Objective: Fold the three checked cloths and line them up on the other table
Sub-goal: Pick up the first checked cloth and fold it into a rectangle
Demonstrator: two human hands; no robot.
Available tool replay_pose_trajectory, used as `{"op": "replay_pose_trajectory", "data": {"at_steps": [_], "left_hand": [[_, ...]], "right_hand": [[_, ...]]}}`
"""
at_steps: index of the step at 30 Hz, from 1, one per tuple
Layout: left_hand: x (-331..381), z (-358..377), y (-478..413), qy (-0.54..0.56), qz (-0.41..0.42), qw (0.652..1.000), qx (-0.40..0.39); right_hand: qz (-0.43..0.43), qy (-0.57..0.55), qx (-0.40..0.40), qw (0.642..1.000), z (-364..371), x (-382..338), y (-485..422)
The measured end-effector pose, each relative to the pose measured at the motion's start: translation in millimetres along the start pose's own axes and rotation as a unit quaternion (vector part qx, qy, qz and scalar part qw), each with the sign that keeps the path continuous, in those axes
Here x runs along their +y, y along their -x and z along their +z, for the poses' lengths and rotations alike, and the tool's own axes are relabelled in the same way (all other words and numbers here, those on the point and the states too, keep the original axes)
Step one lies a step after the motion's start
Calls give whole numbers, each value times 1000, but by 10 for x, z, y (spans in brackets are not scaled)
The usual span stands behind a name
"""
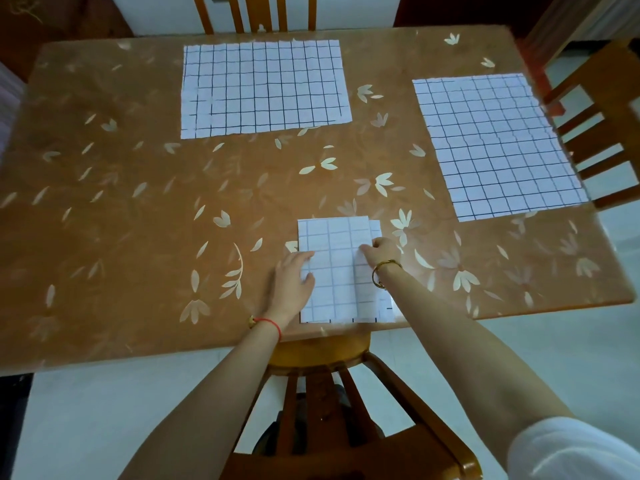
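Head view: near cloth (337, 268) lies partly folded at the table (138, 209) front edge. Left hand (292, 278) presses flat on it; right hand (379, 251) pinches its fold. Far cloth (263, 88) and right cloth (495, 143) lie unfolded; none moved.

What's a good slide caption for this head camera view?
Both hands, left hand and right hand, press a folded checked cloth while two unfolded cloths wait on the floral table.
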State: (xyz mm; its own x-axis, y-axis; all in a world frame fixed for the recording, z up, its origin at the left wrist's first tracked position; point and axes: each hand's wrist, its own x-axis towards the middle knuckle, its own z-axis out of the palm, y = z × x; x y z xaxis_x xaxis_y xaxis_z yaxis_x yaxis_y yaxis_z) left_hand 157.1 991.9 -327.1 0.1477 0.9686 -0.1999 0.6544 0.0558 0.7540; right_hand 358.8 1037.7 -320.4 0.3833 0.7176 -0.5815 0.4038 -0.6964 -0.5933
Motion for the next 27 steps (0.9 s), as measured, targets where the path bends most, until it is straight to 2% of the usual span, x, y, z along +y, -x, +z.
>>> {"op": "replay_pose_trajectory", "data": {"at_steps": [3,6,9,15,19,22,27], "left_hand": [[-152,-11,42,-19,-50,998,-16],[-125,-19,21,78,-148,986,-9],[-85,-55,-124,160,-208,965,-28],[-151,-191,-185,134,-246,957,-72],[-210,-234,-136,207,-290,933,-49],[-218,-348,-59,253,-299,920,3],[-432,-632,37,199,-294,935,19]], "right_hand": [[0,30,-1,1000,-47,26,-18],[-8,31,-6,999,-71,66,-30],[-30,7,-18,999,-103,125,-44],[-90,-16,-80,993,-61,86,-6],[-99,-14,-112,989,89,-19,62],[-110,-10,-132,985,222,-110,117],[-138,19,-145,980,411,-194,209]]}}
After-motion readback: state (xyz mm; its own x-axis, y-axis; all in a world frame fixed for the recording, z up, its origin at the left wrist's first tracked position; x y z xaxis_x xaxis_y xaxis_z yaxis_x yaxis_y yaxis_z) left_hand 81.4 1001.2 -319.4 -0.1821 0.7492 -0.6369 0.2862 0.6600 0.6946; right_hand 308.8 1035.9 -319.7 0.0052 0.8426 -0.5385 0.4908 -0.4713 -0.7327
